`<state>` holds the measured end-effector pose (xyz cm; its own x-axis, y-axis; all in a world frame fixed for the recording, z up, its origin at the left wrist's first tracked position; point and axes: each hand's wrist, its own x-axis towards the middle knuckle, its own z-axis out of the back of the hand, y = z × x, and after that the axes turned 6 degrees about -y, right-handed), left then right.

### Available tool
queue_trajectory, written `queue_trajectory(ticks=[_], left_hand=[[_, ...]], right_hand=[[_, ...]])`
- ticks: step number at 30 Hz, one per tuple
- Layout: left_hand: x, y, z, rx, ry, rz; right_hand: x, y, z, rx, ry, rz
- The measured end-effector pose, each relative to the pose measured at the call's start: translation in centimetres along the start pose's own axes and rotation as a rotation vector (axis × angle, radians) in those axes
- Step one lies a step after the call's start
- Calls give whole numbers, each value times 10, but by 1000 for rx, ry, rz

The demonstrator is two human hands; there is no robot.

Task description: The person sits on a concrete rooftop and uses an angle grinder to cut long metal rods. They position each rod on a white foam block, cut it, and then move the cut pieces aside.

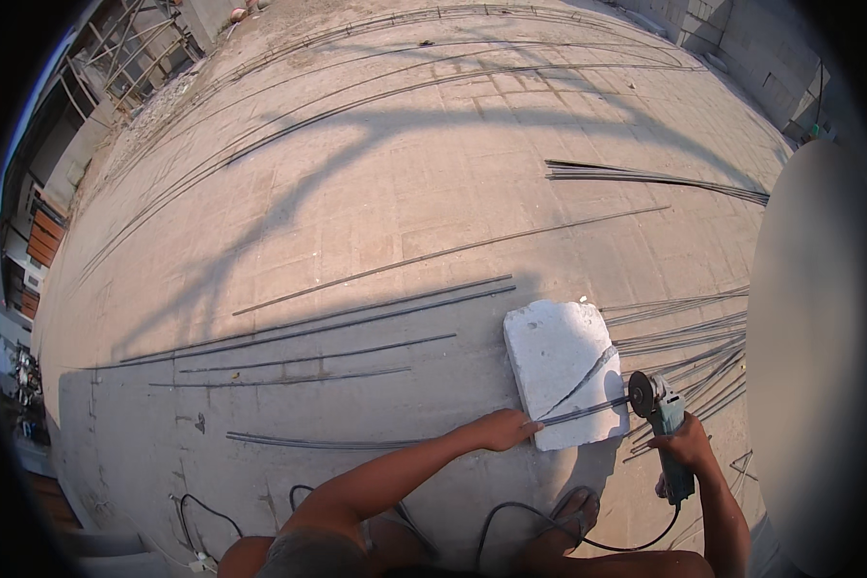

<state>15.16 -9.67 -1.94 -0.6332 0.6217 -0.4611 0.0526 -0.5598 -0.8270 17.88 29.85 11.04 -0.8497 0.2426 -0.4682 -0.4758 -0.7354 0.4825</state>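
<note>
My left hand [506, 431] is closed around a few thin steel rods [328, 444] at the left edge of a pale, rough block [554, 352]. The rods run from the left, under the hand and across the block's near part. A dark diagonal line, perhaps a crack, crosses the block's top. My right hand [682, 443] grips the body of a green angle grinder [671, 409]. Its round cutting disc [640, 390] stands at the rods' right end, just beyond the block's right edge. Whether disc and rods touch, I cannot tell.
Several loose rods [356, 318] lie left of the block. More rods [684, 332] fan out to its right, and a bundle [645, 175] lies farther off. The grinder's black cord [588, 541] loops past my foot [576, 511]. A blurred grey patch hides the right side.
</note>
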Motion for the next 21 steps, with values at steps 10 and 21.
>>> queue_trajectory(ticks=[10, 21], left_hand=[[3, 9, -10, -9, -93, -122], [0, 8, -12, -12, -154, -181]], right_hand=[[11, -17, -8, 51, -40, 56], [18, -28, -7, 36, -28, 36]])
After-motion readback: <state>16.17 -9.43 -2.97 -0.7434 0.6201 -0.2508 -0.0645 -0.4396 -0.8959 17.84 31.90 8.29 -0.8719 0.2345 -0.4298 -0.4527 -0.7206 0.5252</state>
